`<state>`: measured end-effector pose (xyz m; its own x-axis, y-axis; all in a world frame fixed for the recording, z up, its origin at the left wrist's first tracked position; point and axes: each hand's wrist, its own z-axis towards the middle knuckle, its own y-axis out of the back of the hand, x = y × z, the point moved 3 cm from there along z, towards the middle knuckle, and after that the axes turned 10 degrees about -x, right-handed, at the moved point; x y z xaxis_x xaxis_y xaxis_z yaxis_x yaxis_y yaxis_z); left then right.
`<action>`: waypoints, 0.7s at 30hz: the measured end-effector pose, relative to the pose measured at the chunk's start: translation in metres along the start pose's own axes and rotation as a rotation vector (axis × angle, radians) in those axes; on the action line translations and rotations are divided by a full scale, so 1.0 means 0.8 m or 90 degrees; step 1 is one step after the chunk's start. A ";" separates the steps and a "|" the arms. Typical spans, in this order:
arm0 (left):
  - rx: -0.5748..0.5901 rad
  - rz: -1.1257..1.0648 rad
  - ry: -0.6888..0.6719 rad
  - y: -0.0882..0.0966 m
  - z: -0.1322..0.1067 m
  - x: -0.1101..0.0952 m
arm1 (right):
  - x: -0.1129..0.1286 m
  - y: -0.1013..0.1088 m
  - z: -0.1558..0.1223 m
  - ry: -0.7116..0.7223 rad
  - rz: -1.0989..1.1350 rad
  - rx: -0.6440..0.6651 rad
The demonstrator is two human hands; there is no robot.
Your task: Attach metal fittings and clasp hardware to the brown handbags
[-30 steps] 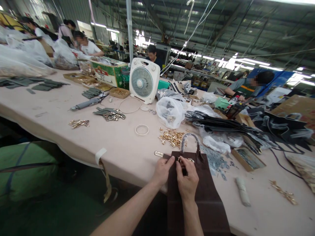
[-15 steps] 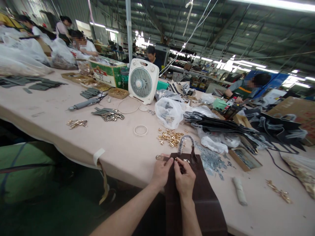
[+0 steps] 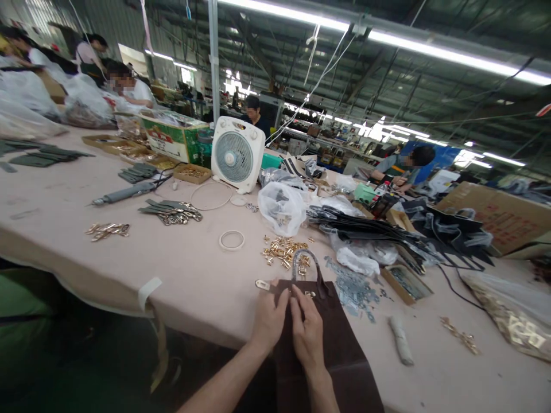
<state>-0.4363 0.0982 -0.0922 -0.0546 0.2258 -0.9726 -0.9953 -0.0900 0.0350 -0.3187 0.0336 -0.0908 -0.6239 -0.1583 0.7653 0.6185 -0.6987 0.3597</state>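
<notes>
A dark brown bag (image 3: 336, 344) lies flat at the near table edge, its wrapped handle (image 3: 306, 265) pointing away from me. My left hand (image 3: 267, 316) grips the bag's top left edge, fingers closed on it. My right hand (image 3: 306, 331) pinches at a small gold fitting (image 3: 309, 294) on the bag's top, close beside the left hand. A gold metal tab (image 3: 262, 284) sticks out left of the bag. A heap of small gold fittings (image 3: 283, 251) lies just beyond the handle.
On the pink table (image 3: 193, 269) are a white tape ring (image 3: 231, 240), a white fan (image 3: 235, 154), a plastic bag (image 3: 282, 206), grey metal parts (image 3: 353, 287), a paper roll (image 3: 400, 339), black straps (image 3: 370, 226) and an electric screwdriver (image 3: 124, 194). Other people work at the far side.
The view has swung right and up a little. Both hands stay together on the bag's top edge, the fingers shifting slightly at the gold fitting.
</notes>
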 end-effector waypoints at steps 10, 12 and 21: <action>0.143 0.162 -0.091 0.036 -0.001 -0.011 | -0.051 0.059 0.076 -0.158 0.082 -0.290; 0.130 0.153 -0.088 0.037 -0.002 -0.012 | -0.070 0.064 0.106 -0.157 0.038 -0.238; 0.130 -0.024 -0.161 0.052 -0.004 -0.025 | -0.108 0.043 0.172 -0.091 0.019 0.151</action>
<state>-0.4760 0.0865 -0.0719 -0.0096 0.4618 -0.8869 -0.9911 0.1135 0.0698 -0.1778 0.1193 -0.0714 -0.5399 -0.0640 0.8393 0.7409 -0.5093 0.4378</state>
